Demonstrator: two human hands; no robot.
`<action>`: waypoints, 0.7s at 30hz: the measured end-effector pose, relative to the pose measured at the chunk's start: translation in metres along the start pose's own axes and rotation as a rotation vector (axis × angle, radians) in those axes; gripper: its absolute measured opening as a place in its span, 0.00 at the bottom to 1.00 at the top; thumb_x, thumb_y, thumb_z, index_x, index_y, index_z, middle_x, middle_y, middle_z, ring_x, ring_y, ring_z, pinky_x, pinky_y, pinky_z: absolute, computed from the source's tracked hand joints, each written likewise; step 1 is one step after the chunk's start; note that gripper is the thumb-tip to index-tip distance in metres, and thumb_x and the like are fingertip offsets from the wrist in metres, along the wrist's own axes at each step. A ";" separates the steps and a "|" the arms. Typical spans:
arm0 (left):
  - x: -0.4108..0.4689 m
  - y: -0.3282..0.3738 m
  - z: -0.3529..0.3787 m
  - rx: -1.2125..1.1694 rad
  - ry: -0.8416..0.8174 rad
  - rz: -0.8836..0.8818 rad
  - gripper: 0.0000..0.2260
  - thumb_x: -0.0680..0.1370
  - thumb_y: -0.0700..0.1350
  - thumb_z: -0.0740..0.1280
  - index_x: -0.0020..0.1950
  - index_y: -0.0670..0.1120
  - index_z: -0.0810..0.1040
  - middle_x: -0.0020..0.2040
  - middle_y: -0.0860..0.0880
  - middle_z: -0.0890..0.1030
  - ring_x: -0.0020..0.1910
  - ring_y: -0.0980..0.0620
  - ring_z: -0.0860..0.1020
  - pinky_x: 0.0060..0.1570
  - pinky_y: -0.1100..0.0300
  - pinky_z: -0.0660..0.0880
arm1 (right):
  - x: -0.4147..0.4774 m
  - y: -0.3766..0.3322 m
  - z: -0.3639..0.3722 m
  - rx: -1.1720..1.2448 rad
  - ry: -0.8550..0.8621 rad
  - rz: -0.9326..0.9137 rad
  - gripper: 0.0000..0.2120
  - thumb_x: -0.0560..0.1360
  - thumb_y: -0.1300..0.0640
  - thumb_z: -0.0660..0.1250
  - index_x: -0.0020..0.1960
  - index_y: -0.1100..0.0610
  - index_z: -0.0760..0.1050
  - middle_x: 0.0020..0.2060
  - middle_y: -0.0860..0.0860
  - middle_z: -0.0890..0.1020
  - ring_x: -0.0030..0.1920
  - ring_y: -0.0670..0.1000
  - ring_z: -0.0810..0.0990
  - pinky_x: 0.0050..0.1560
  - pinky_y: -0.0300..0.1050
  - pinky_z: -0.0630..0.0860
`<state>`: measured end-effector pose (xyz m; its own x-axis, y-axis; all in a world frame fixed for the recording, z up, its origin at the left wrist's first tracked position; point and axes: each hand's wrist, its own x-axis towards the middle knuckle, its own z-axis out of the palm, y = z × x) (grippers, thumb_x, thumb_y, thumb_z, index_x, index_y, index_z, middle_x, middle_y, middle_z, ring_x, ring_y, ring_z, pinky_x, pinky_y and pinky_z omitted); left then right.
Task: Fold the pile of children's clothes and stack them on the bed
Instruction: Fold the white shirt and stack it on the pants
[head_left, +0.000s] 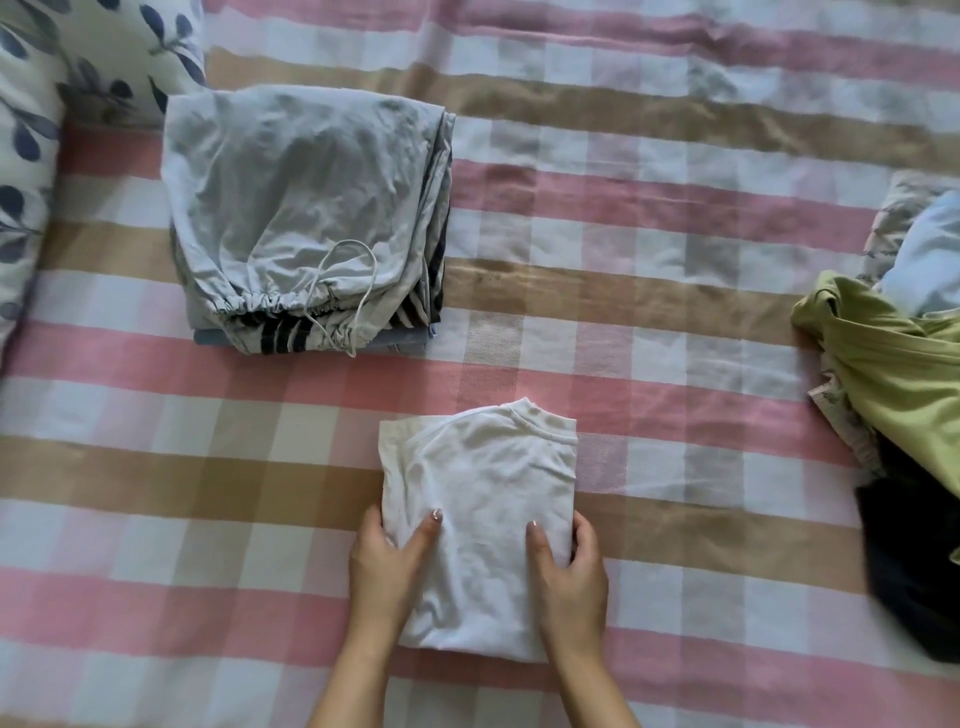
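A folded white T-shirt (480, 499) lies on the checked bed sheet (649, 218) near the front, collar pointing away from me. My left hand (387, 564) grips its left edge, thumb on top and fingers curled round the side. On the opposite edge my right hand (569, 571) grips the same way. A stack of folded clothes (306, 218) sits at the back left, topped by grey drawstring trousers over a striped piece. At the right edge lies the unfolded pile (904, 395), with a green garment, a pale blue one and a black one.
A leaf-patterned pillow (78, 78) fills the upper left corner, just beside the folded stack. Pink, tan and white checked sheet stretches between the stack, the white T-shirt and the unfolded pile.
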<state>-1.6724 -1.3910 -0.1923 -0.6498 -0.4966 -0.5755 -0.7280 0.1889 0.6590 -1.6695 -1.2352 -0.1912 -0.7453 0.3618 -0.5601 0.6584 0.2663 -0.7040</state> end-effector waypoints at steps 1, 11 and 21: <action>-0.001 0.001 -0.001 -0.022 -0.031 -0.001 0.11 0.71 0.45 0.73 0.50 0.47 0.74 0.43 0.54 0.79 0.46 0.50 0.78 0.38 0.63 0.70 | 0.000 -0.001 -0.001 0.024 -0.020 0.001 0.09 0.73 0.52 0.68 0.52 0.50 0.73 0.43 0.41 0.80 0.47 0.45 0.80 0.42 0.31 0.72; -0.024 0.063 -0.057 -0.241 0.048 0.251 0.07 0.69 0.50 0.69 0.46 0.54 0.75 0.42 0.63 0.81 0.39 0.64 0.79 0.34 0.73 0.72 | -0.024 -0.075 -0.008 0.223 -0.028 -0.182 0.09 0.72 0.60 0.70 0.48 0.48 0.77 0.41 0.39 0.83 0.41 0.38 0.80 0.38 0.28 0.73; 0.117 0.203 -0.145 -0.159 0.205 0.506 0.05 0.77 0.46 0.65 0.51 0.47 0.74 0.43 0.56 0.78 0.41 0.60 0.76 0.38 0.71 0.69 | 0.030 -0.263 0.087 0.355 -0.117 -0.493 0.02 0.74 0.58 0.68 0.46 0.52 0.75 0.39 0.45 0.82 0.39 0.42 0.80 0.38 0.33 0.75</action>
<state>-1.8644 -1.5338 -0.0561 -0.8419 -0.5346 -0.0737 -0.2849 0.3244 0.9020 -1.8749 -1.3722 -0.0609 -0.9728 0.1660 -0.1617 0.1731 0.0566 -0.9833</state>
